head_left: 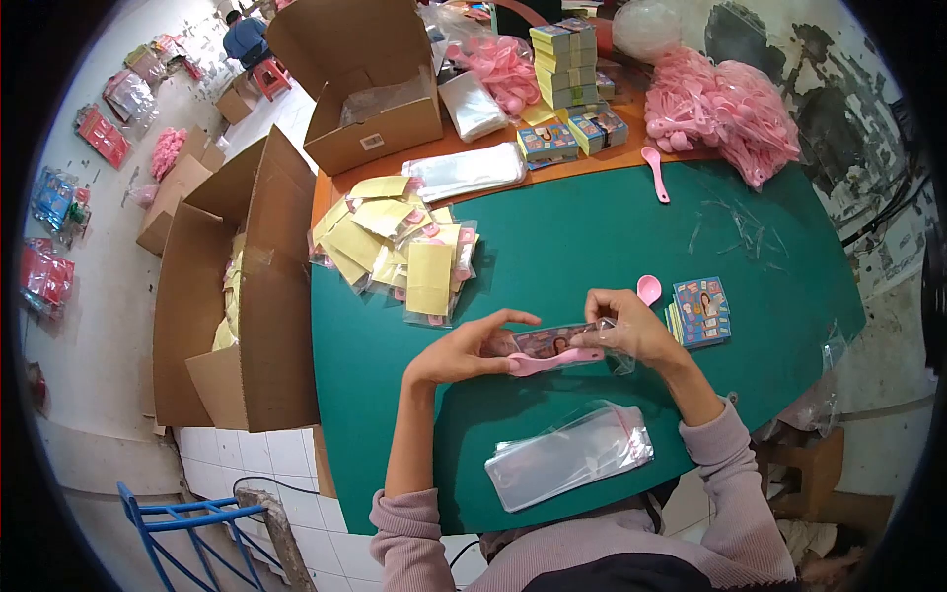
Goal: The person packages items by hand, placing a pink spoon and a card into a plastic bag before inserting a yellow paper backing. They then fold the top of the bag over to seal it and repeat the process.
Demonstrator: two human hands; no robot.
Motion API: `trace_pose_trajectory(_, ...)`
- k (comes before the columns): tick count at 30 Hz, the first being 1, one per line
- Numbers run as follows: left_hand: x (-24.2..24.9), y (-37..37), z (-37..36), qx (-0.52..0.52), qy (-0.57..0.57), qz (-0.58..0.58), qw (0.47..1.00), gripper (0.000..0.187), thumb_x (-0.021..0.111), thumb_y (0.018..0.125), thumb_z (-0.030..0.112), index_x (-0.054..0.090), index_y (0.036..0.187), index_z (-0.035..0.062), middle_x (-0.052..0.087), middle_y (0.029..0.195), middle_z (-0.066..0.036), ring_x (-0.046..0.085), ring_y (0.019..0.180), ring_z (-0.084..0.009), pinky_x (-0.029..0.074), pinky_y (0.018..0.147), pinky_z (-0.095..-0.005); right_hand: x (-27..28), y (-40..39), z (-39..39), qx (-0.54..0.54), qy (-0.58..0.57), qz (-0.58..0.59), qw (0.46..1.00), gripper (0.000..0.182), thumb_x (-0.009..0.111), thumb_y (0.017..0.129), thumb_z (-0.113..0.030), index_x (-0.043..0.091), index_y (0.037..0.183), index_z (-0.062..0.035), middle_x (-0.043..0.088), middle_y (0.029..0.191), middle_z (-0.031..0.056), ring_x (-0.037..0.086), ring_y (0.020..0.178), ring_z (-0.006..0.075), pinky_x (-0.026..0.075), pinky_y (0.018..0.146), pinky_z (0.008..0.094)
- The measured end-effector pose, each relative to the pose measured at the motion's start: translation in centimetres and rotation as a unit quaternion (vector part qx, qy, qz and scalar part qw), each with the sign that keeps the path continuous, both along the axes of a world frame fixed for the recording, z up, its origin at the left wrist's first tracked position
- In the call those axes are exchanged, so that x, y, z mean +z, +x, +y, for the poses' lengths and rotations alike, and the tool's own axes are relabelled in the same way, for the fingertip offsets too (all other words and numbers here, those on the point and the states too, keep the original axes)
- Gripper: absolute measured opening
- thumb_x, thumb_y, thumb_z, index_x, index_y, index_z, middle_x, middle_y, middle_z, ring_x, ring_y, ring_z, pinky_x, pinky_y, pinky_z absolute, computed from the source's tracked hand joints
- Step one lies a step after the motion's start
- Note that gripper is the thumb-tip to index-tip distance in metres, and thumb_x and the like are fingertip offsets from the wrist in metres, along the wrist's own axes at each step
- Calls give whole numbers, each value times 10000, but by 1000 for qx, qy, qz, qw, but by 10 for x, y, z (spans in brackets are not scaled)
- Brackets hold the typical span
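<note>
A clear plastic bag (621, 362) with a printed card (543, 342) and a pink spoon (552, 364) lies between my hands, above the green table. My left hand (462, 350) grips its left end, thumb by the spoon's bowl and index finger stretched above. At the other end, my right hand (631, 328) pinches the bag near the spoon's handle. Just beyond my right hand lies another pink spoon (648, 289), with a stack of blue printed cards (702, 312) to its right. Nearer my body is a stack of clear bags (569, 458).
Filled packets with yellow backs (429, 278) are piled at the left, beside a tall cardboard box (281, 296). Bagged pink spoons (720, 109), card stacks (567, 69) and an open carton (370, 89) stand at the back. Plastic strips (740, 227) lie right.
</note>
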State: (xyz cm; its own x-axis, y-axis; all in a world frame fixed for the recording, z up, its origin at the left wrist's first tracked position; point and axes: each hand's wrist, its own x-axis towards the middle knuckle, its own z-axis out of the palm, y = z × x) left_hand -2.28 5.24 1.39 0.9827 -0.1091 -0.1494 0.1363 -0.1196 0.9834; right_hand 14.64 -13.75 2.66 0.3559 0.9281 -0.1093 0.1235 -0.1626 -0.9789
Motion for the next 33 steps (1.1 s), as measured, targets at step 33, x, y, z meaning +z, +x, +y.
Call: trace_pose_trajectory(33,-27,-8,-66,290,-245,48,924,550,426,932,116,91,1364,56,537,1123,-261,562,1054,-297,491,862,-376,-34,-11,44,-171,-5,-131,977,306,673,750,-98,543,995,30,612,885,134,622,799,215,496,705,335)
